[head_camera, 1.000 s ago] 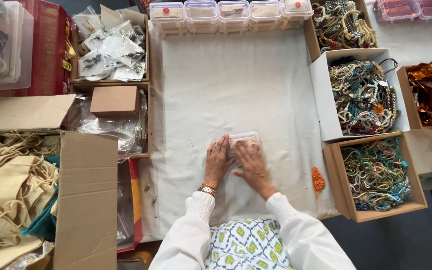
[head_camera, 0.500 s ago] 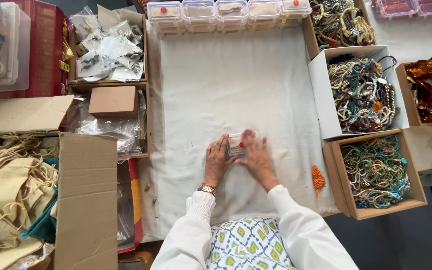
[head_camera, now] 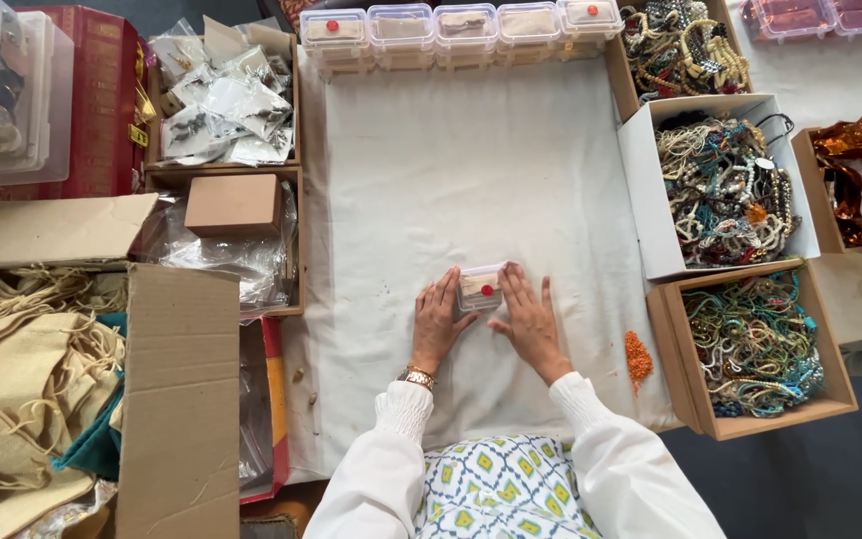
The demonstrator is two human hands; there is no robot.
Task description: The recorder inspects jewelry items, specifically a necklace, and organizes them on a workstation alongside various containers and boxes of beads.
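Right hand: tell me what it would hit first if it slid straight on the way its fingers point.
The right hand points up the white cloth. Beyond its fingertips lies bare cloth, so the first thing met would likely be the row of small clear boxes at the far edge.

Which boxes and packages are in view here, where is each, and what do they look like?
Small clear box: between both hands, red dot sticker.
Row of clear boxes: top edge of cloth.
White carton: right, holds beads.
Brown box: left, closed.
Red box: far left.
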